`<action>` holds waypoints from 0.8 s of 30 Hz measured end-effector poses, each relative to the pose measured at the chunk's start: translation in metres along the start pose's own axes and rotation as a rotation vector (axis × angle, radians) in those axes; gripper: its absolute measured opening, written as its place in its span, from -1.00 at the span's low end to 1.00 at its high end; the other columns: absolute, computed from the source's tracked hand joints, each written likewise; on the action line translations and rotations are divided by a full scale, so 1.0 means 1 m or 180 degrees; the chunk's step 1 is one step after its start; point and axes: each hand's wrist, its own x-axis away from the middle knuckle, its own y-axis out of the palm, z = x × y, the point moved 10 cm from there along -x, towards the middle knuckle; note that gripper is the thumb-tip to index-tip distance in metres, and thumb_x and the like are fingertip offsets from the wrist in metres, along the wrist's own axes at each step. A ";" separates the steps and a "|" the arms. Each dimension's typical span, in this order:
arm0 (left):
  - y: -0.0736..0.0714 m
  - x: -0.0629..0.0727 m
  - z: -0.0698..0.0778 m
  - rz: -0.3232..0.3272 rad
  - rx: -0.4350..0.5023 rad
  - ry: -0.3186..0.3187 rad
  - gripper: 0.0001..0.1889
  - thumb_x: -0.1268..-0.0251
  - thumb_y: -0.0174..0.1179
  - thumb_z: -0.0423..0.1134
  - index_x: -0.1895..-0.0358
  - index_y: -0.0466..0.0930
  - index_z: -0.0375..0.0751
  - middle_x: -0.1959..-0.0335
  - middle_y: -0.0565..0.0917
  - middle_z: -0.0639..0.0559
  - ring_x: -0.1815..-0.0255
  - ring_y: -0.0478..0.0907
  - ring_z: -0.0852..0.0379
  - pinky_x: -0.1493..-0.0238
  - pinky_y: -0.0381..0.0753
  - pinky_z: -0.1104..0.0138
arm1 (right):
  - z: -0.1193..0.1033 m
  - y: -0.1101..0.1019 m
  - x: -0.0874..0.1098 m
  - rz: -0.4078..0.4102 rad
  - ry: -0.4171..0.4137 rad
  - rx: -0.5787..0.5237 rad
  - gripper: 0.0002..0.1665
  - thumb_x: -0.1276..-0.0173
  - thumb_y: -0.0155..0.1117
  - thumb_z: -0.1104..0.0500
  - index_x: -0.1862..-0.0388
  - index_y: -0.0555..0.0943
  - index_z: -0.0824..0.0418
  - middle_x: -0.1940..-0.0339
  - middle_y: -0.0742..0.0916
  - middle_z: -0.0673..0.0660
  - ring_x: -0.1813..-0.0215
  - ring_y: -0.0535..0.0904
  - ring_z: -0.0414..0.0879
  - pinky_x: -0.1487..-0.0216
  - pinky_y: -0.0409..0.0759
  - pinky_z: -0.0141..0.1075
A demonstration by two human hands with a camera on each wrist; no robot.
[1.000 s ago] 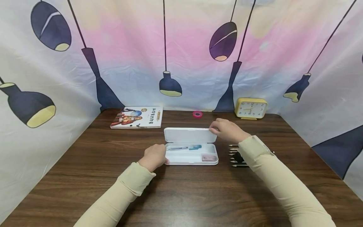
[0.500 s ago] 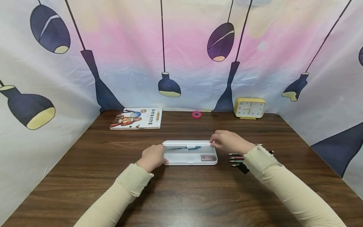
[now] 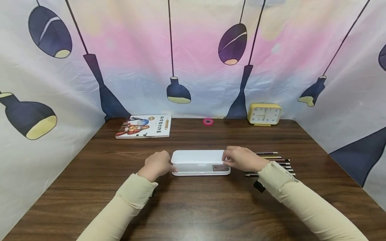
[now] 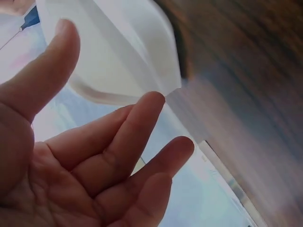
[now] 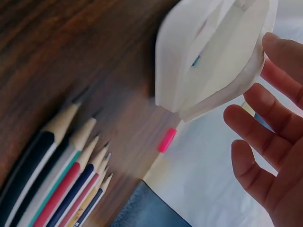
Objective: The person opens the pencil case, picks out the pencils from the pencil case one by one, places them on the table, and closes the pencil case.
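Note:
A white pencil case [image 3: 193,173] lies mid-table, its lid [image 3: 196,156] tilted partway down over the base. My right hand [image 3: 242,158] pinches the lid's edge near the right corner, thumb on one side and a finger behind in the right wrist view. At the case's left end is my left hand [image 3: 157,165]; its thumb and loosely bent fingers stand apart in the left wrist view, and whether they touch the case I cannot tell. An eraser [image 3: 220,168] shows in the front right compartment. The lid hides the pen in the head view; a blue bit [image 5: 195,60] shows inside the case.
Several pencils [image 5: 61,189] lie side by side right of the case, partly under the right forearm, near a small black object [image 3: 259,186]. Along the back are a book [image 3: 144,126], a pink ring-shaped roll [image 3: 208,121] and a yellow clock [image 3: 264,114].
The lid has swung from upright down toward the front, carried by the right hand, and now covers the pen. The left hand has shifted slightly left and its fingers have loosened at the case's end.

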 end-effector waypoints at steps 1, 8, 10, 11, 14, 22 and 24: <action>-0.001 0.000 0.001 0.0009 -0.0011 -0.0004 -0.62 0.25 0.34 0.08 0.67 0.45 -0.14 0.69 0.43 0.04 0.62 0.34 0.09 0.64 0.27 0.26 | 0.000 0.001 0.000 0.0001 -0.0008 0.0003 -0.95 -0.10 0.25 0.17 0.41 0.58 0.07 0.42 0.53 -0.08 0.42 0.43 -0.29 0.40 0.43 -0.37; 0.000 0.000 0.007 -0.0025 -0.0135 -0.0001 -0.57 0.18 0.26 0.15 0.67 0.42 -0.14 0.68 0.41 0.03 0.58 0.35 0.08 0.62 0.29 0.25 | 0.000 0.012 -0.001 -0.0132 -0.0044 -0.0080 -0.95 -0.09 0.27 0.13 0.47 0.58 0.05 0.51 0.49 -0.16 0.52 0.36 -0.34 0.49 0.37 -0.44; 0.002 -0.001 0.008 -0.0044 -0.0177 -0.0001 -0.58 0.17 0.26 0.14 0.60 0.46 -0.16 0.64 0.45 0.01 0.55 0.36 0.07 0.59 0.31 0.23 | 0.000 0.014 -0.002 -0.0184 -0.0051 -0.0119 -0.93 -0.07 0.30 0.13 0.48 0.58 0.07 0.53 0.49 -0.15 0.52 0.36 -0.33 0.49 0.37 -0.44; 0.002 -0.001 0.008 -0.0044 -0.0205 0.0007 -0.58 0.18 0.27 0.13 0.55 0.48 -0.18 0.61 0.48 0.00 0.54 0.37 0.06 0.58 0.33 0.21 | -0.001 0.015 -0.002 -0.0203 -0.0054 -0.0127 -0.92 -0.05 0.31 0.14 0.48 0.58 0.08 0.54 0.49 -0.14 0.52 0.36 -0.32 0.49 0.37 -0.44; 0.004 -0.002 0.010 -0.0049 -0.0289 0.0036 -0.57 0.20 0.30 0.11 0.45 0.54 -0.22 0.58 0.51 -0.02 0.53 0.38 0.06 0.57 0.35 0.19 | -0.001 0.018 -0.004 -0.0261 -0.0027 -0.0179 -0.89 -0.03 0.33 0.15 0.47 0.59 0.13 0.53 0.52 -0.11 0.50 0.38 -0.30 0.47 0.39 -0.43; 0.009 -0.004 0.014 -0.0064 -0.0495 0.0063 -0.56 0.23 0.33 0.07 0.42 0.56 -0.26 0.58 0.52 -0.03 0.55 0.38 0.09 0.62 0.35 0.22 | 0.000 0.020 -0.008 -0.0269 0.0043 -0.0116 -0.87 0.04 0.36 0.15 0.50 0.60 0.15 0.52 0.50 -0.08 0.49 0.39 -0.28 0.45 0.41 -0.43; 0.008 -0.004 0.016 -0.0064 -0.0538 0.0089 -0.58 0.23 0.34 0.06 0.44 0.55 -0.26 0.55 0.53 -0.04 0.54 0.39 0.10 0.61 0.37 0.21 | 0.000 0.020 -0.009 -0.0266 0.0086 -0.0100 -0.86 0.07 0.38 0.15 0.52 0.60 0.15 0.54 0.49 -0.08 0.50 0.38 -0.28 0.45 0.41 -0.43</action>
